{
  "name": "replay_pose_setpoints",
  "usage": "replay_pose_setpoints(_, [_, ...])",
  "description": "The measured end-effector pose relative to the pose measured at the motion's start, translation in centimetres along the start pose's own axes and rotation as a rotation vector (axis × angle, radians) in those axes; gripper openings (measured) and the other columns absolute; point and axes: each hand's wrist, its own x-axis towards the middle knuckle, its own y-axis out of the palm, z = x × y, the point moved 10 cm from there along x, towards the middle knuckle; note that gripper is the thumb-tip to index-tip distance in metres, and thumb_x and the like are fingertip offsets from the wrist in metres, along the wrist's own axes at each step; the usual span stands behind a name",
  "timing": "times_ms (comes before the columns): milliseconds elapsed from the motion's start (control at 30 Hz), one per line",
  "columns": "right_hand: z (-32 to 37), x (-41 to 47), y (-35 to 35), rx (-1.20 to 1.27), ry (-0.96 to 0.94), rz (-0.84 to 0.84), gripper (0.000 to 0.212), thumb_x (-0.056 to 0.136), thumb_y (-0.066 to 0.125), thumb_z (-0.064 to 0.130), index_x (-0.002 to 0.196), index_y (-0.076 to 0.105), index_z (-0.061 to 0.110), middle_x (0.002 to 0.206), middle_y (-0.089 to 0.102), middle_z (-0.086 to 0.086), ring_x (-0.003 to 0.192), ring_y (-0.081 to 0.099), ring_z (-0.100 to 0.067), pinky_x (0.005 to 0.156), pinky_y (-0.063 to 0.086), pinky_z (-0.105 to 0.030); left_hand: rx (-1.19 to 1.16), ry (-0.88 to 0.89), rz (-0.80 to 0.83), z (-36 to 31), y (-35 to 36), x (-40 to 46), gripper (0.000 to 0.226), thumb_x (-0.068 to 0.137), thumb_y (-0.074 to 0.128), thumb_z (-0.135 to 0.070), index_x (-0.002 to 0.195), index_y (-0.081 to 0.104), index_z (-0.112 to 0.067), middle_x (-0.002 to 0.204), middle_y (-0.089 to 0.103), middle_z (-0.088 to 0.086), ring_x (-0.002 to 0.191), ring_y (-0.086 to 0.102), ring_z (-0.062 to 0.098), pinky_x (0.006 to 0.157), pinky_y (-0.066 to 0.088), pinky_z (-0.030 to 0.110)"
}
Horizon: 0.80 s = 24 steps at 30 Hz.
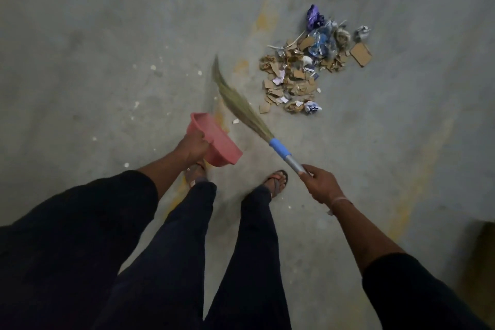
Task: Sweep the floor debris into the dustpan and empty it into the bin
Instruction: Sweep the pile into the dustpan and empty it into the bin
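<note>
- The pink dustpan (214, 142) is gripped by the left hand (194, 148), above the floor.
- The grass broom (242, 107) is held at its metal handle by the right hand (320, 185).
- The debris pile (308, 67), cardboard scraps and wrappers, lies at 1 o'clock, well apart from the dustpan.
- Light scraps can be scattered if the sweep is too fast.
- No bin is seen.

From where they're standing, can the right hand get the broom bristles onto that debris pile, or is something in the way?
Probably yes. The right hand grips the broom by its handle, and the bristles end just left of the debris pile, with only bare floor between. The pink dustpan in the left hand sits clear of that path.
</note>
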Motion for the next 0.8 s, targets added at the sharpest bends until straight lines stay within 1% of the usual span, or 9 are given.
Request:
replay_pose_setpoints(67, [-1.3, 0.6, 0.0, -0.110, -0.015, 0.056, 0.035, 0.098, 0.058, 0.034, 0.131, 0.067, 0.024, 0.084, 0.063, 0.001, 0.059, 0.052, -0.009, 0.055, 0.043, -0.020, -0.013, -0.023, -0.016, 0.2, 0.7, -0.2, 0.063, 0.079, 0.054, -0.044, 0.134, 0.052, -0.013, 0.123, 0.063, 0.012, 0.109, 0.062, 0.033, 0.096, 0.053, 0.052])
replay_pose_setpoints(200, [-4.6, 2.3, -0.6, -0.265, 0.030, 0.112, 0.037, 0.097, 0.058, 0.034, 0.131, 0.067, 0.021, 0.111, 0.073, -0.015, 0.094, 0.069, -0.036, 0.080, 0.056, -0.037, -0.015, -0.019, -0.018, -3.2, 2.8, -3.2, 0.046, 0.092, 0.054, -0.031, 0.134, 0.050, -0.016, 0.121, 0.063, 0.009, 0.108, 0.063, 0.028, 0.096, 0.053, 0.051])
replay_pose_setpoints(367, [-7.4, 4.5, -3.3, -0.281, 0.121, 0.043, 0.032, 0.095, 0.053, 0.036, 0.117, 0.071, 0.021, 0.104, 0.073, -0.014, 0.092, 0.069, -0.037, 0.083, 0.057, -0.038, 0.001, -0.015, -0.038, -3.8, 5.1, -2.7, 0.052, 0.091, 0.053, -0.035, 0.140, 0.047, -0.019, 0.125, 0.062, 0.008, 0.111, 0.061, 0.028, 0.099, 0.052, 0.052])
replay_pose_setpoints(467, [-8.6, 5.8, -4.9, -0.152, 0.170, -0.005, 0.037, 0.088, 0.049, 0.041, 0.107, 0.071, 0.019, 0.083, 0.068, -0.007, 0.074, 0.063, -0.031, 0.075, 0.058, -0.041, 0.004, 0.017, -0.034, -6.0, 6.7, -3.1, 0.044, 0.097, 0.052, -0.021, 0.140, 0.048, -0.014, 0.125, 0.061, 0.009, 0.113, 0.059, 0.028, 0.101, 0.050, 0.049])
replay_pose_setpoints(533, [-8.8, 6.4, -6.0, -0.048, 0.169, -0.039, 0.041, 0.084, 0.046, 0.045, 0.100, 0.070, 0.015, 0.070, 0.060, -0.005, 0.061, 0.057, -0.028, 0.061, 0.056, -0.040, 0.022, 0.023, -0.056, -6.9, 7.6, -2.5, 0.046, 0.095, 0.054, -0.025, 0.139, 0.048, -0.013, 0.126, 0.060, 0.010, 0.114, 0.059, 0.029, 0.101, 0.050, 0.049])
replay_pose_setpoints(600, [-8.1, 6.0, -7.1, 0.139, 0.187, -0.059, 0.032, 0.089, 0.050, 0.039, 0.092, 0.068, 0.013, 0.060, 0.056, -0.007, 0.047, 0.051, -0.025, 0.045, 0.044, -0.031, 0.026, 0.032, -0.066, -7.8, 8.4, -1.9, 0.044, 0.096, 0.054, -0.025, 0.138, 0.049, -0.011, 0.126, 0.059, 0.009, 0.114, 0.058, 0.028, 0.098, 0.050, 0.042])
replay_pose_setpoints(633, [-7.8, 5.8, -7.6, 0.253, 0.211, -0.047, 0.027, 0.091, 0.051, 0.035, 0.088, 0.066, 0.013, 0.059, 0.053, -0.009, 0.043, 0.048, -0.023, 0.043, 0.037, -0.026, 0.016, 0.037, -0.065, -8.6, 8.8, -1.8, 0.039, 0.098, 0.053, -0.019, 0.136, 0.049, -0.011, 0.124, 0.058, 0.008, 0.113, 0.057, 0.026, 0.093, 0.049, 0.034])
replay_pose_setpoints(700, [-7.9, 5.5, -8.2, 0.442, 0.287, 0.014, 0.023, 0.093, 0.052, 0.031, 0.084, 0.061, 0.012, 0.060, 0.051, -0.012, 0.040, 0.043, -0.021, 0.042, 0.032, -0.021, 0.033, 0.060, -0.073, -10.2, 9.6, -1.3, 0.035, 0.099, 0.053, -0.013, 0.133, 0.049, -0.008, 0.121, 0.058, 0.009, 0.112, 0.056, 0.024, 0.087, 0.045, 0.029])
replay_pose_setpoints(800, [-8.7, 4.9, -7.9, 0.599, 0.390, 0.209, 0.029, 0.100, 0.045, 0.033, 0.088, 0.055, 0.008, 0.060, 0.051, -0.010, 0.037, 0.043, -0.018, 0.038, 0.032, -0.020, 0.088, 0.099, -0.072, -12.1, 10.4, -0.5, 0.037, 0.098, 0.054, -0.019, 0.134, 0.054, -0.007, 0.123, 0.062, 0.010, 0.110, 0.059, 0.026, 0.091, 0.046, 0.035])
